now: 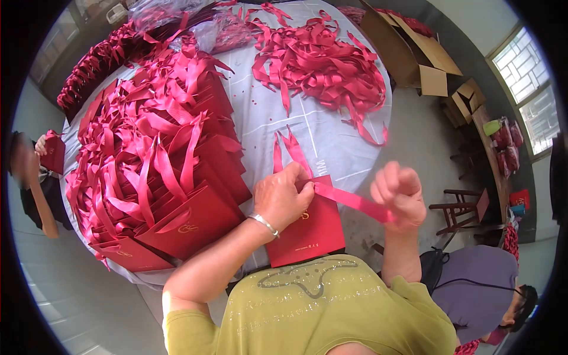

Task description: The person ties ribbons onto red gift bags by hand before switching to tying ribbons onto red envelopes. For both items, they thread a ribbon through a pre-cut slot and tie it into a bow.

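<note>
A red paper bag [319, 234] with gold lettering lies at the table's front edge, close to my body. My left hand [281, 198], with a bracelet at the wrist, pinches the ribbon at the bag's top edge. Out to the right, my right hand [399, 195] is closed on the other end of this pink ribbon [352, 202], which is stretched between both hands. Two more ribbon ends [294, 148] lie on the cloth beyond the bag. Many red bags with ribbon handles [154, 160] stand packed together on the left.
Loose pink ribbons [319, 59] are heaped on the far part of the table [260, 118]. Cardboard boxes [408, 53] and a wooden stool [464, 210] are on the right. One person [479, 290] is at the lower right, another [35, 183] at the left.
</note>
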`<state>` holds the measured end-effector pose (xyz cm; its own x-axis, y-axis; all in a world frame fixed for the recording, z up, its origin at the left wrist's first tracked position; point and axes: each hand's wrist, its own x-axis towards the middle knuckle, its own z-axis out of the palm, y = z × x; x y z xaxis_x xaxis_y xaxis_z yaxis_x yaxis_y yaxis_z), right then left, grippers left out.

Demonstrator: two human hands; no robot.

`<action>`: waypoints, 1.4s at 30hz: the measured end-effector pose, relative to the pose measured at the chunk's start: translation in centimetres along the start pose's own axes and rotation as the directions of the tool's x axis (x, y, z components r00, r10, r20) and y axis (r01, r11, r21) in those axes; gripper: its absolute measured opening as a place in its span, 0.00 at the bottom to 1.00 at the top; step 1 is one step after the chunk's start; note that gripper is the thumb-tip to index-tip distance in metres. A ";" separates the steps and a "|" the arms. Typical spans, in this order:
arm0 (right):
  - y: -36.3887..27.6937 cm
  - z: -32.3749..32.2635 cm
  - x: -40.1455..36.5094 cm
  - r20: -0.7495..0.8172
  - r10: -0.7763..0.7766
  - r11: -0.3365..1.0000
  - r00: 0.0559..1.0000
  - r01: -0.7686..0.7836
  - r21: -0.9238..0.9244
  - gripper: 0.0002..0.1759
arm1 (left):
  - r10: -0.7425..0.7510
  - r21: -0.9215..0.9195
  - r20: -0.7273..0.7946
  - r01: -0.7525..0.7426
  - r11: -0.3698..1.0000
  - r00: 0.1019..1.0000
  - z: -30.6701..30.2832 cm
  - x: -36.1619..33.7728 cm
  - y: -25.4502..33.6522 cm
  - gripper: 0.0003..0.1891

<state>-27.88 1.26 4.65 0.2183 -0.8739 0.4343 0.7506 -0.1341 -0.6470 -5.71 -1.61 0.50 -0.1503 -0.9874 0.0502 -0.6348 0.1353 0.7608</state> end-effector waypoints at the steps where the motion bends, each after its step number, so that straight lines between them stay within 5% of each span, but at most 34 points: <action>1: 0.5 -0.1 0.2 -0.017 -0.075 0.959 0.997 0.068 -0.274 0.23 | 0.006 0.006 -0.008 -0.006 1.000 1.000 0.0 0.0 -0.1 0.10; 3: 1.1 0.1 0.2 -0.093 -0.144 0.546 0.985 0.001 -0.838 0.22 | 0.020 0.010 -0.010 -0.020 1.000 1.000 0.0 0.0 0.0 0.10; 4: 1.4 -0.5 0.0 -0.040 -0.126 0.341 0.991 0.005 -0.940 0.20 | 0.019 0.014 -0.020 -0.019 1.000 1.000 0.0 0.0 0.0 0.09; 6: 1.5 -0.7 -0.7 -0.066 0.082 0.205 0.994 -0.082 -0.975 0.19 | 0.021 0.012 -0.019 -0.020 1.000 1.000 0.1 0.0 0.0 0.09; 13: 2.9 -0.9 -3.2 -0.333 0.194 0.262 0.923 -0.376 -0.889 0.23 | 0.067 -0.020 -0.057 -0.068 0.997 0.996 0.3 -0.2 -0.2 0.08; 17: 0.6 -0.9 -3.3 -0.311 0.327 0.356 0.892 -0.421 -0.834 0.19 | 0.092 -0.013 -0.070 -0.093 0.996 0.993 0.1 -0.4 0.0 0.08; 20: -2.7 -0.9 -3.8 -0.391 0.566 0.624 0.726 -0.687 -0.371 0.12 | 0.097 -0.006 -0.086 -0.098 0.995 0.992 0.1 -0.4 0.0 0.08; 23: -2.3 -3.0 -5.2 -0.131 0.291 0.919 0.948 -0.315 -0.238 0.06 | 0.091 -0.009 -0.079 -0.092 0.996 0.993 0.3 -0.3 -0.1 0.08; 26: -2.3 -2.2 -5.2 -0.116 0.160 0.987 0.980 -0.155 0.051 0.06 | 0.077 -0.003 -0.071 -0.078 0.997 0.994 0.4 -0.4 0.0 0.08; 30: -0.7 -1.4 -4.0 -0.135 0.022 0.999 0.991 -0.025 -0.028 0.11 | 0.058 0.012 -0.073 -0.057 0.998 0.996 0.4 -0.4 -0.2 0.10; 31: -0.1 -1.4 -3.5 -0.131 -0.071 0.978 0.989 0.043 -0.206 0.10 | 0.052 0.015 -0.067 -0.051 0.999 0.996 0.3 -0.4 0.0 0.10; 32: 0.2 -1.4 -3.2 -0.116 -0.164 0.918 0.980 0.109 -0.382 0.10 | 0.052 0.019 -0.071 -0.051 0.999 0.996 0.0 -0.4 0.1 0.10; 35: 0.5 -0.5 -1.0 -0.162 -0.329 0.824 0.930 0.199 -0.530 0.09 | 0.056 -0.004 -0.024 -0.056 0.998 0.998 0.0 -0.6 0.2 0.09; 36: 0.1 -0.2 0.1 -0.041 -0.365 0.677 0.930 0.235 -0.697 0.07 | 0.098 -0.046 -0.021 -0.099 0.994 0.995 -0.1 -0.7 -0.1 0.08; 38: -0.5 2.8 2.0 0.125 -0.304 0.200 0.944 0.191 -0.961 0.06 | 0.194 -0.118 -0.039 -0.197 0.973 0.980 -0.2 -0.9 -0.5 0.07; 39: -0.6 3.2 2.8 0.183 -0.158 0.082 0.970 0.198 -0.977 0.07 | 0.194 -0.121 -0.034 -0.197 0.973 0.980 -0.2 -0.9 -0.7 0.07; 41: 1.3 3.2 3.7 0.169 0.037 0.156 0.985 0.161 -0.975 0.07 | 0.190 -0.287 -0.020 -0.188 0.939 0.982 -0.4 -0.8 -1.2 0.12; 42: 2.5 2.3 3.9 0.222 0.104 0.092 0.969 0.213 -0.973 0.07 | 0.175 -0.346 0.035 -0.152 0.926 0.984 -0.8 -0.6 -1.2 0.15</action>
<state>-23.73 -1.40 6.23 0.4285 -0.7575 0.4926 -0.4914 -0.6528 -0.5765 -4.28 -1.20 0.06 -0.2855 -0.9449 0.1599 -0.3028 0.2473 0.9204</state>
